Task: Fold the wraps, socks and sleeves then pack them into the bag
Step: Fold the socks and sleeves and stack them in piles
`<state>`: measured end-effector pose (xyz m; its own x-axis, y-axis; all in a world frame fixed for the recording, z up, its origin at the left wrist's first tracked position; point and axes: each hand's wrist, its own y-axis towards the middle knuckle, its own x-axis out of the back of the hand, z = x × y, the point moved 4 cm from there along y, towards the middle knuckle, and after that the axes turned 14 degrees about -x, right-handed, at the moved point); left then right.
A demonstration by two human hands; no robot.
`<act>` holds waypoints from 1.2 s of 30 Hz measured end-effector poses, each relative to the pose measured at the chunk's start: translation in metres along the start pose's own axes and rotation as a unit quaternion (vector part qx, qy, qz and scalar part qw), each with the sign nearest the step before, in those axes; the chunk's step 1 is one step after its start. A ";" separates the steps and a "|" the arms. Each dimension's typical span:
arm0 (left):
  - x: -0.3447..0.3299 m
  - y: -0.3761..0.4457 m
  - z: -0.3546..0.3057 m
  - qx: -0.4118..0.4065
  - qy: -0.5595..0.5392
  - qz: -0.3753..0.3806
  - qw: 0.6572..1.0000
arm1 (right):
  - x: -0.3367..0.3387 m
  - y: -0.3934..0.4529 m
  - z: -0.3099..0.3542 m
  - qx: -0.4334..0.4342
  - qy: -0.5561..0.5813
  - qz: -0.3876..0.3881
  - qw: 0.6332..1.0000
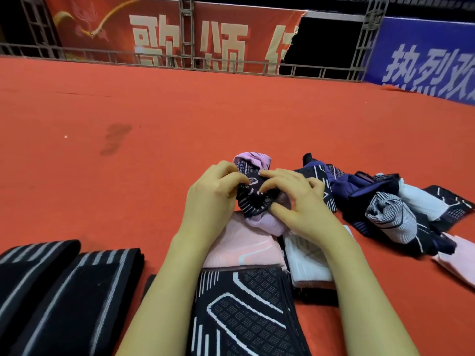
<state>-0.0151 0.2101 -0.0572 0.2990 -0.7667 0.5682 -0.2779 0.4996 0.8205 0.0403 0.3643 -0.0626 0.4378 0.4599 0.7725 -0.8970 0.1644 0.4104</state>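
Both hands meet over a pink and black sock (257,194): the left hand (213,194) pinches its black patterned part from the left, and the right hand (300,201) grips it from the right with curled fingers. Beneath lie a folded pink sleeve (244,247), a folded white one (308,260) and a black patterned sleeve (244,312). Two black striped wraps (64,286) sit at the left. A loose pile of dark garments (385,206) lies to the right on the red carpet (128,111).

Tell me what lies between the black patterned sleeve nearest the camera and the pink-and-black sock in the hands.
In the head view, a folded pale pink sleeve lies between the black patterned sleeve and the sock.
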 end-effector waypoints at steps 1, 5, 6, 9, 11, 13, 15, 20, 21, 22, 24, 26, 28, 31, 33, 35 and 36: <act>-0.002 -0.001 0.001 0.001 -0.005 0.006 1.000 | 0.000 0.000 -0.001 0.003 0.019 -0.010 1.000; -0.010 -0.006 0.006 0.012 0.014 0.027 0.999 | 0.004 0.000 0.005 0.036 0.088 -0.106 0.990; -0.012 -0.008 0.010 0.017 0.027 0.031 0.999 | 0.006 -0.001 0.006 0.037 0.105 -0.122 0.986; -0.018 -0.017 0.020 0.056 0.044 0.031 0.997 | 0.016 -0.002 0.001 0.000 0.178 -0.139 0.974; -0.020 -0.021 0.021 0.071 0.050 0.022 0.996 | 0.022 -0.003 -0.006 -0.038 0.217 -0.160 0.962; -0.020 -0.023 0.022 0.085 0.046 0.012 0.995 | 0.025 -0.005 -0.009 -0.067 0.228 -0.196 0.951; -0.020 -0.024 0.024 0.089 0.068 0.015 0.994 | 0.023 -0.005 -0.006 -0.086 0.225 -0.200 0.950; -0.024 -0.018 0.010 0.022 0.034 0.058 0.998 | 0.011 0.001 0.006 -0.113 0.222 -0.065 0.966; -0.023 -0.014 0.004 0.030 -0.033 0.070 0.997 | 0.009 0.001 0.007 -0.118 0.217 -0.056 0.967; -0.023 -0.011 -0.001 0.052 -0.116 0.084 0.988 | 0.007 0.002 0.007 -0.118 0.204 -0.054 0.970; -0.025 -0.010 -0.009 0.091 -0.258 0.104 0.956 | 0.003 0.001 0.008 -0.103 0.177 -0.060 0.977; -0.028 -0.012 -0.008 0.119 -0.311 0.104 0.937 | 0.002 0.000 0.010 -0.086 0.177 -0.054 0.979; -0.028 -0.013 -0.002 0.146 -0.333 0.085 0.928 | 0.004 0.000 0.010 -0.079 0.203 -0.020 0.976; -0.025 -0.014 0.004 0.164 -0.298 0.050 0.939 | 0.008 -0.001 0.003 -0.092 0.298 0.052 0.949; -0.021 -0.014 0.006 0.174 -0.256 0.017 0.951 | 0.009 -0.002 -0.006 -0.116 0.345 0.077 0.928; -0.019 -0.014 0.006 0.182 -0.238 -0.006 0.954 | 0.008 -0.001 -0.015 -0.129 0.323 0.090 0.933; -0.019 -0.015 0.006 0.185 -0.232 -0.010 0.955 | 0.007 -0.001 -0.017 -0.132 0.308 0.096 0.937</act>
<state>-0.0224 0.2151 -0.0805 -0.1050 -0.9138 0.3924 -0.6061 0.3716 0.7033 0.0430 0.3826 -0.0658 0.2209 0.9061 0.3609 -0.9752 0.2001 0.0944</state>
